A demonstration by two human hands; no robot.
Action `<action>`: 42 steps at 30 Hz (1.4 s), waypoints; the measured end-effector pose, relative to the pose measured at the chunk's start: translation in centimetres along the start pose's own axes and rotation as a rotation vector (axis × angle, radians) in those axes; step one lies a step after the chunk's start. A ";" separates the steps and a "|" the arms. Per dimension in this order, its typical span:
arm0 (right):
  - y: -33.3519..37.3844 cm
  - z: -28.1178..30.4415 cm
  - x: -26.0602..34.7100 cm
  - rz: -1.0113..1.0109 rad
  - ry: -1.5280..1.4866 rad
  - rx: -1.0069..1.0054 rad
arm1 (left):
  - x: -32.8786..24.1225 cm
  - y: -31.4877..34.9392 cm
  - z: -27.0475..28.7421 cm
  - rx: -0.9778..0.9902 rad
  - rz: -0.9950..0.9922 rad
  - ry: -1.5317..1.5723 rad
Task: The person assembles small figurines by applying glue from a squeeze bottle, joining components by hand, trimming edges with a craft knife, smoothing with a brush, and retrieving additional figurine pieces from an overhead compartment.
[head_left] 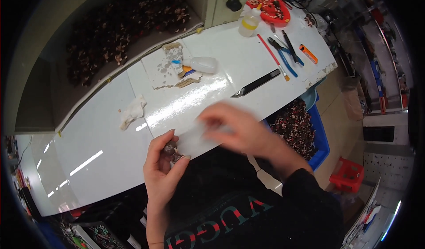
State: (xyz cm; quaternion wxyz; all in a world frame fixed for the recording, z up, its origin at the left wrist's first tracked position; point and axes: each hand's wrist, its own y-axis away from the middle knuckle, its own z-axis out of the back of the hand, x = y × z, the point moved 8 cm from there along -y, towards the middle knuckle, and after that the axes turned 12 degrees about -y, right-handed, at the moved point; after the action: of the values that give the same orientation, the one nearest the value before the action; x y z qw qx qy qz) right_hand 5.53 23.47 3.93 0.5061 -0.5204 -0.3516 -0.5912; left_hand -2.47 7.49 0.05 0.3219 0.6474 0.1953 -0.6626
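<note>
My left hand (161, 167) is closed around a small dark brown piece with pale bits (170, 149), just off the front edge of the white table (186, 98). Fingers cover much of the piece, so its kind does not show. To the right, my right hand (239, 129) is raised over the table edge. Motion smears its curled fingers, and I cannot tell whether anything is between them. A black-handled craft knife (259, 84) lies beyond that hand. A crumpled white tissue (133, 112) rests on the table beyond my left hand.
Farther back are a stained board (161, 74), a white squeeze bottle (204, 64) on its side, a bottle with a yellow band (249, 25), a red brush (271, 52), blue-handled pliers (283, 56) and a red bowl (283, 21). A blue crate (322, 136) stands below at right.
</note>
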 end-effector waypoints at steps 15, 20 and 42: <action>0.0 2.8 -0.7 0.179 0.578 -0.085 | 0.8 0.1 1.8 0.024 -0.152 -0.195; -0.5 -0.4 1.1 0.155 0.276 0.013 | 0.5 0.1 1.7 0.036 -0.189 -0.237; -2.3 -6.6 0.6 0.246 0.604 0.348 | 0.2 -0.2 1.3 0.082 -0.214 -0.272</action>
State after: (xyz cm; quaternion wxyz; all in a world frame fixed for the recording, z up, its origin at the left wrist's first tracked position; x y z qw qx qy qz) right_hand 1.63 17.66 3.41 0.7352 -0.2670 -0.2162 -0.5844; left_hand -3.60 6.72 -0.04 0.2463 0.5399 0.1909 -0.7819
